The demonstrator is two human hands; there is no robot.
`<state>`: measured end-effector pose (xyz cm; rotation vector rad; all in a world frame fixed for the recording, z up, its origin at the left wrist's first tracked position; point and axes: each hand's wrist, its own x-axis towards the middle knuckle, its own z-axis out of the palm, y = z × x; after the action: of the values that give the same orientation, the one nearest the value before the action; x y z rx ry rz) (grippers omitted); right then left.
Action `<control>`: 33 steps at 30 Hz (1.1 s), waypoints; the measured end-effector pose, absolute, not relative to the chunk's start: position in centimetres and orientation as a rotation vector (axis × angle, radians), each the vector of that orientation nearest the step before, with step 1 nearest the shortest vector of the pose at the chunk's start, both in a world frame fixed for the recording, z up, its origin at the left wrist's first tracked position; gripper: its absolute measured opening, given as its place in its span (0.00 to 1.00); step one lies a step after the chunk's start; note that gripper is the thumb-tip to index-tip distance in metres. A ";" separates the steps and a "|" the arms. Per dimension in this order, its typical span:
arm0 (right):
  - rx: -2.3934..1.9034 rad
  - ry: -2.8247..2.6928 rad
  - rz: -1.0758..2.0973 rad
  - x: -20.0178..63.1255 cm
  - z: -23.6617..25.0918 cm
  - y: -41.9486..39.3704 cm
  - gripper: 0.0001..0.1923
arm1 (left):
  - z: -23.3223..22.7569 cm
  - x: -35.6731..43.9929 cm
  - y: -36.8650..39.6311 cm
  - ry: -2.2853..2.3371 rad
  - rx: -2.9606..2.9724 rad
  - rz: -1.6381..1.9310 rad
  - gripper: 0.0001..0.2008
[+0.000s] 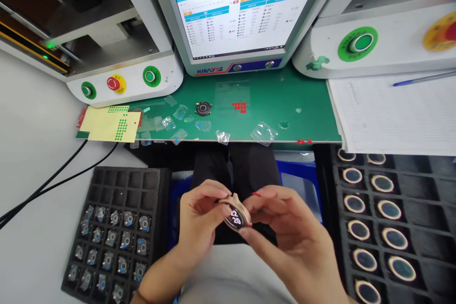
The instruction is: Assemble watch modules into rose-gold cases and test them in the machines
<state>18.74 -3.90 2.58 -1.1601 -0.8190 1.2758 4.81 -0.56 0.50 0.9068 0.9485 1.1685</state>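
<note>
A round smartwatch case (pixel 235 213) with a gold rim is held above my lap. Its lit face shows white digits, and no strap is attached. My left hand (pixel 203 213) pinches it on the left, the thumb lying over part of the face. From the right, the thumb and fingers of my right hand (pixel 288 228) close on its edge. A small red sticker (pixel 256 194) clings to my right index finger. On the green bench mat (pixel 306 114) lies a dark watch part with a round back (pixel 203 108).
Clear film scraps (pixel 223 137) litter the mat's front. A monitor (pixel 242 14) stands between two button-fitted machines. At left is a black tray (pixel 121 178) of film-wrapped watch parts; at right, a tray (pixel 416 185) of gold-rimmed round pieces. A pen (pixel 420 80) rests on papers (pixel 395 118).
</note>
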 end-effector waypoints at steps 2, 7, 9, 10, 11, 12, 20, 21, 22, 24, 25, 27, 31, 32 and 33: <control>-1.176 -0.808 1.287 18.8 2.3 -3.8 0.18 | 0.7 4.7 -0.7 1.003 1.211 1.230 0.05; -1.219 -0.816 1.246 19.0 1.0 -3.9 0.16 | 1.8 4.5 -0.7 1.142 2.143 1.118 0.18; -1.272 -0.841 1.131 18.6 0.9 -4.0 0.16 | 1.9 4.4 -0.9 1.183 2.278 1.008 0.21; -1.299 -0.858 1.062 18.4 0.9 -4.1 0.16 | 1.9 4.4 -1.0 1.203 2.299 0.982 0.21; -1.323 -0.868 0.991 18.1 1.0 -4.2 0.16 | 1.9 4.3 -1.1 1.223 2.307 0.981 0.21; -1.336 -0.873 0.926 18.0 1.2 -4.2 0.16 | 1.8 4.2 -1.3 1.237 2.309 0.997 0.22; -1.254 -0.929 1.100 20.2 3.2 -3.9 0.04 | 1.4 2.7 -1.1 0.859 1.554 1.089 0.26; -1.259 -0.933 1.116 20.4 3.3 -3.9 0.04 | 1.3 2.5 -1.1 0.817 1.516 1.062 0.26; -1.251 -0.945 1.142 20.5 3.4 -3.9 0.04 | 1.2 2.4 -1.1 0.785 1.520 1.041 0.26; -1.196 -0.970 1.220 20.4 3.6 -3.9 0.05 | 1.2 2.2 -1.1 0.752 1.588 1.007 0.28; -1.165 -0.974 1.253 20.3 3.7 -3.9 0.05 | 1.2 2.1 -1.1 0.749 1.638 0.993 0.28; -1.130 -0.958 1.285 20.1 3.9 -3.8 0.06 | 1.3 2.1 -1.0 0.755 1.742 0.975 0.29; -1.128 -0.936 1.240 19.9 4.2 -3.7 0.06 | 1.7 2.3 -0.6 0.731 1.872 0.941 0.28; -1.125 -0.937 1.227 19.9 4.2 -3.7 0.06 | 1.9 2.3 -0.6 0.726 1.887 0.940 0.28; -1.119 -0.938 1.215 19.9 4.1 -3.8 0.07 | 1.9 2.3 -0.5 0.723 1.900 0.941 0.28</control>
<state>19.86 -3.81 4.09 -1.1193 -0.9378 1.2151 2.33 -0.53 1.95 1.9004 0.7231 0.9409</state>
